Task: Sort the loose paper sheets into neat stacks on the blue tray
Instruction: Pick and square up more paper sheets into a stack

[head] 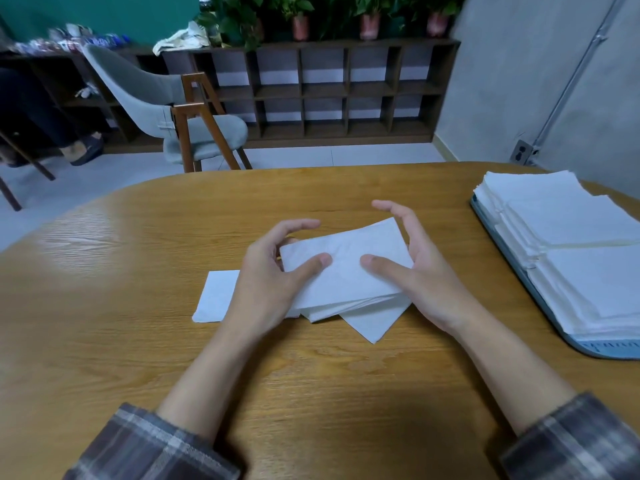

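Holding a small stack of paper sheets between them, the left hand and right hand grip its ends, thumbs on top, over 2 loose sheets on the counter. Well right, the blue tray carries neat stacks.

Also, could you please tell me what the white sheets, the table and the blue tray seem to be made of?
Sheets: thin soft paper, perhaps tissue; matte white, faintly textured, edges limp.
Table: wood or wood veneer; visible grain, glossy sheen where light reflects.
Tray: probably plastic; smooth blue rounded rim with moulded ridges, though I can't be sure.
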A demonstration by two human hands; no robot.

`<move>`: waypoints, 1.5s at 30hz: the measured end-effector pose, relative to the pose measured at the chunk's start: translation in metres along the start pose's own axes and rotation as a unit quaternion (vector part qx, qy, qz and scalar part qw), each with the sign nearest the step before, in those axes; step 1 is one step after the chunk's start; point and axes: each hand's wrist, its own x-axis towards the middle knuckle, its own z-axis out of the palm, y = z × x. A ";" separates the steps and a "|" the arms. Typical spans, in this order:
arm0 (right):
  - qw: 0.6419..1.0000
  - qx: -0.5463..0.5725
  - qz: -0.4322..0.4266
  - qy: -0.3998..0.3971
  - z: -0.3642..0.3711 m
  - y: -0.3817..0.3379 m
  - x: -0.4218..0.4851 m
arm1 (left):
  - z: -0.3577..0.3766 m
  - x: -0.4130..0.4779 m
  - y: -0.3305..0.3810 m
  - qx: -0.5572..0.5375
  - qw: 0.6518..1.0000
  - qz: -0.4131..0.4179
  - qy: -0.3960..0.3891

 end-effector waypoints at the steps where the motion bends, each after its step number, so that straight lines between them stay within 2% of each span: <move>1: 1.000 -0.005 -0.005 -0.001 0.000 0.000 0.000 | 0.001 0.000 0.000 -0.002 1.000 -0.002 -0.004; 8: 1.000 -0.017 -0.011 0.001 0.000 0.000 -0.001 | 0.007 -0.001 -0.002 -0.029 0.999 -0.023 0.003; 11: 0.999 -0.027 -0.016 0.009 0.000 0.001 -0.001 | 0.010 -0.003 -0.005 -0.005 1.000 -0.016 0.004; 14: 0.999 0.026 -0.024 0.015 -0.003 0.000 0.000 | 0.010 -0.004 -0.002 0.028 0.999 -0.027 0.007; 17: 0.991 0.129 -0.016 0.013 -0.005 0.000 0.002 | 0.008 -0.006 0.008 -0.104 0.989 -0.095 -0.041; 19: 0.995 0.085 -0.025 0.035 -0.006 0.004 0.004 | 0.008 -0.007 0.010 -0.141 0.986 -0.084 -0.041; 22: 0.999 0.024 -0.029 0.026 -0.006 0.008 0.005 | 0.012 -0.007 0.000 -0.034 0.999 -0.017 0.004; 25: 0.995 -0.072 -0.033 0.057 -0.007 0.013 0.007 | 0.014 -0.008 -0.009 0.107 0.990 0.090 0.020; 27: 0.988 -0.101 -0.019 0.118 -0.010 0.017 0.010 | 0.012 -0.007 -0.015 0.202 0.963 0.178 -0.017; 28: 0.983 -0.109 -0.013 0.148 -0.011 0.019 0.011 | 0.012 -0.007 -0.017 0.222 0.954 0.193 -0.061; 30: 0.974 -0.119 -0.005 0.194 -0.014 0.020 0.012 | 0.012 -0.007 -0.020 0.246 0.937 0.175 -0.176; 32: 0.970 -0.125 -0.006 0.208 -0.017 0.021 0.013 | 0.012 -0.009 -0.022 0.249 0.928 0.142 -0.239; 36: 0.974 -0.124 -0.004 0.192 -0.014 0.022 0.013 | 0.008 -0.008 -0.021 0.230 0.932 0.106 -0.258; 45: 0.975 -0.137 -0.008 0.174 -0.014 0.023 0.014 | 0.014 -0.010 -0.027 0.244 0.928 0.152 -0.239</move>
